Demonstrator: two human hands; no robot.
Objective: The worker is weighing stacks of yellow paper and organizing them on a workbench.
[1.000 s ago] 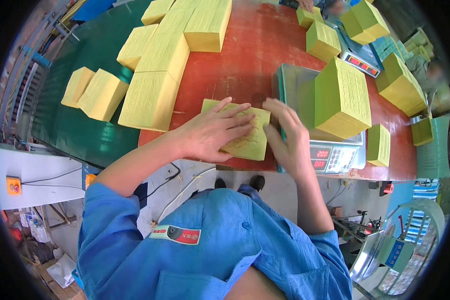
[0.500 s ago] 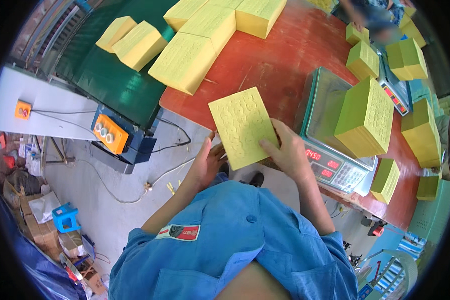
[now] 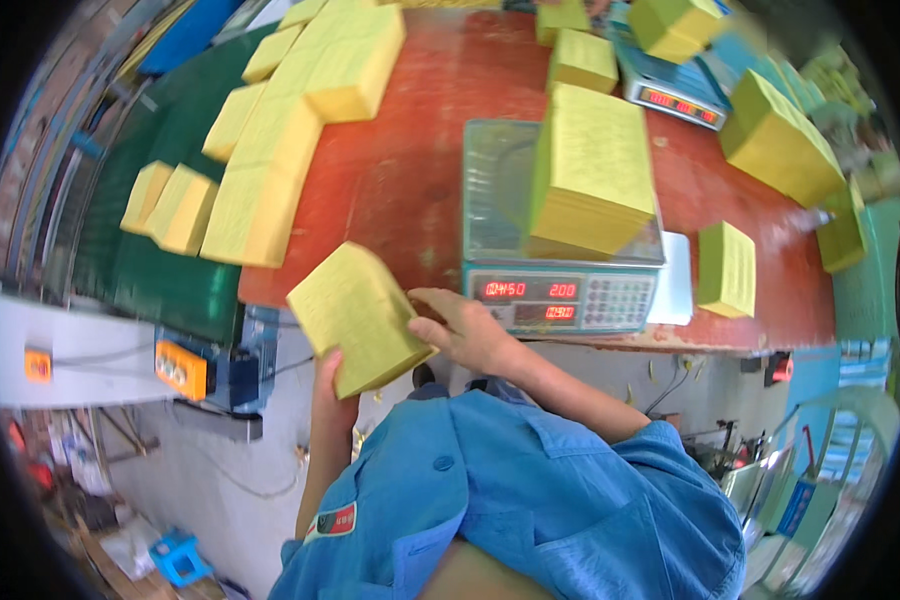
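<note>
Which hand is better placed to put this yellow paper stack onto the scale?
Right, likely. The right hand grips the yellow paper stack on the side beside the grey digital scale; the left hand supports its far lower edge.

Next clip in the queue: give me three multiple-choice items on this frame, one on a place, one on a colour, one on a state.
1. Where is the tall stack of yellow sheets?
A. on the scale's pan
B. on the green belt
C. on the floor

2. What colour is the person's jacket?
A. red
B. blue
C. white

3. How is the yellow bundle near the table edge held?
A. lying free on the table
B. in one hand only
C. lifted, in the grip of both hands

Answers:
1 A: the stack stands on the pan of the scale, above its lit display.
2 B: collar and sleeves are blue.
3 C: the left hand holds its lower edge and the right hand its right side.
</note>
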